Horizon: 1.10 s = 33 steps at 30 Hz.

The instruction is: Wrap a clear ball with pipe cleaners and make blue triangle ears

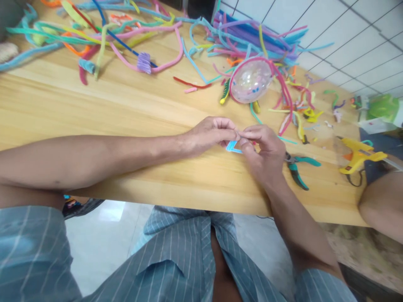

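Observation:
My left hand (217, 133) and my right hand (262, 149) meet over the wooden table, their fingertips pinched together. Between and just under the fingers shows a light blue pipe cleaner (232, 147), bent into an angular shape. Both hands are closed on it, though the fingers cover most of it. A small spot of red peeks out by the right fingers. Beside my right hand lie pliers (297, 167) with teal and black handles, jaws toward the hand.
A clear balloon-like ball (251, 80) ringed in pink stands beyond my hands. Coloured pipe cleaners (141, 31) spread across the back, with a purple and blue bundle (255, 37) by the tiled surface. A yellow glue gun (359, 155) lies right, near another person's arm (384, 205).

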### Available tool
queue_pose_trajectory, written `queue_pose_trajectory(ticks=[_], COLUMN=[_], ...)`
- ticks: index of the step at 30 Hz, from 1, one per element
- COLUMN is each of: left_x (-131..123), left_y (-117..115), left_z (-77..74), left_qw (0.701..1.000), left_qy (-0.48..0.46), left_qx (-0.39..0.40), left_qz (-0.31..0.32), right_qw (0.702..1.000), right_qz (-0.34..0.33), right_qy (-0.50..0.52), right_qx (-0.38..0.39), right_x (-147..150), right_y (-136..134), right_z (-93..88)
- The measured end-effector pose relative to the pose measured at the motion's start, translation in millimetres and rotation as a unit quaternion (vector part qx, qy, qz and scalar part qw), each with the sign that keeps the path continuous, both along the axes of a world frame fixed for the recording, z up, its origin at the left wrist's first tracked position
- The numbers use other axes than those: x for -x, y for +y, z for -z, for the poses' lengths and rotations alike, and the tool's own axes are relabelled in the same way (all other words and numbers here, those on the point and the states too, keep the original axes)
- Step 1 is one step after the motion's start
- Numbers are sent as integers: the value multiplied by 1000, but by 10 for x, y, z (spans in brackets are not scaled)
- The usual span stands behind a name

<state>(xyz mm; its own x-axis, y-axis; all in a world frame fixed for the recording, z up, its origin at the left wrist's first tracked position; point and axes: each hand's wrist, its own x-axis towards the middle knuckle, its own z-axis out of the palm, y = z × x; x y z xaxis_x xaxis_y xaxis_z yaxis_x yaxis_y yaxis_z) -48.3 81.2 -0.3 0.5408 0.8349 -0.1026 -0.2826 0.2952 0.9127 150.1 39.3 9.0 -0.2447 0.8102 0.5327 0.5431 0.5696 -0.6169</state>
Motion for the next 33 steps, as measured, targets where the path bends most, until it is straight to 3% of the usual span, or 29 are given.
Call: queue_pose_trajectory(ticks=[6,12,26,33], left_x=[26,44,76,88], left_y=[34,-11,18,46], left_z=[37,60,-3,6], left_qw=[994,986,990,993], left_qy=[7,12,42,34], left_qx=[-101,-164,-137,-106], left_qz=[-35,-26,4,37], right_qw=[990,988,991,992], right_qz=[78,98,122,112], right_qy=[82,74,-57,-54], right_qx=[82,88,-22,-6], right_x=[38,83,27,32], right_y=[-42,-37,-37,-52], right_z=[-12,-30,-42,-58])
